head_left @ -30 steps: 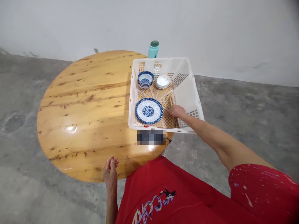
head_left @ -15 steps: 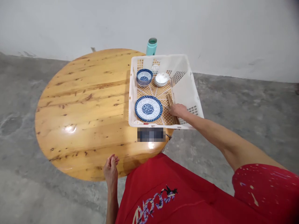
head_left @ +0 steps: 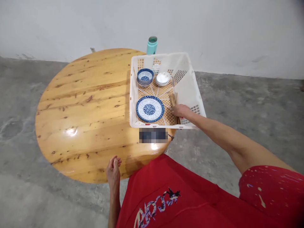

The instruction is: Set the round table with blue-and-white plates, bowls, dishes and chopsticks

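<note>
Inside the white plastic basket (head_left: 131, 109), my right hand (head_left: 181, 111) is closed round a bundle of wooden chopsticks (head_left: 174, 98) at the right side, their far ends slightly fanned. Left of it lie blue-and-white plates (head_left: 150, 109). A stack of blue-rimmed bowls (head_left: 145, 77) stands toward the back, with small white dishes (head_left: 162, 78) beside it. Near the basket's front wall a white spoon (head_left: 139, 123) is partly visible. My left hand (head_left: 113, 167) hovers by the table's near edge, holding nothing, its fingers loosely bent and apart.
The basket sits at the right end of an oval wooden table (head_left: 87, 104). A turquoise bottle (head_left: 151, 47) stands behind the basket. In front of it lies a dark, blurred-out rectangular object (head_left: 153, 135). A pale wall (head_left: 95, 25) rises beyond the table.
The far ends of the chopsticks have spread apart and shifted slightly in my right hand's grasp. My left hand is almost unmoved. The view has shifted slightly.
</note>
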Demonstrator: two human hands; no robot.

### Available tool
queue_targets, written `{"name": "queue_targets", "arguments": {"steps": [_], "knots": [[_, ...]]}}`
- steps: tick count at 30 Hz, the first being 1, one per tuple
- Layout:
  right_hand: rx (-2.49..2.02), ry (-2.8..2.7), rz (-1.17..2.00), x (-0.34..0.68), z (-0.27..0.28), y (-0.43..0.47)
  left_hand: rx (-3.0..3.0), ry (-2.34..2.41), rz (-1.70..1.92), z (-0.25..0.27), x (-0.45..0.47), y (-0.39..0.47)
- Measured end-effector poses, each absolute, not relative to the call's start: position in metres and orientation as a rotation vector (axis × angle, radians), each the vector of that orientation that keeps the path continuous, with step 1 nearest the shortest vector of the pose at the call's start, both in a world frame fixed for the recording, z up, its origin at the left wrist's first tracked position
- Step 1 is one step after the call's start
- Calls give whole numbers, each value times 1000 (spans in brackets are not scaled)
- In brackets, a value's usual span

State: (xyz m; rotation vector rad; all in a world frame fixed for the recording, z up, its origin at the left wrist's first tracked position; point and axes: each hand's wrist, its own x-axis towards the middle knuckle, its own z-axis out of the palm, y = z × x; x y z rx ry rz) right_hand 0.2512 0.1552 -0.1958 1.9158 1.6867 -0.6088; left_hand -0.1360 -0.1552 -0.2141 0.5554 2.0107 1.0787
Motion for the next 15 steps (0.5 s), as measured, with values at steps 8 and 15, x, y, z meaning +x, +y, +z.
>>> {"name": "queue_targets", "arguments": {"steps": [8, 15], "knots": [[1899, 1713, -509, 261, -189, 154, 590, 2011, 1044, -219, -133, -158], [2005, 1752, -504, 269, -191, 164, 624, 2009, 1008, -215, -133, -161]]}}
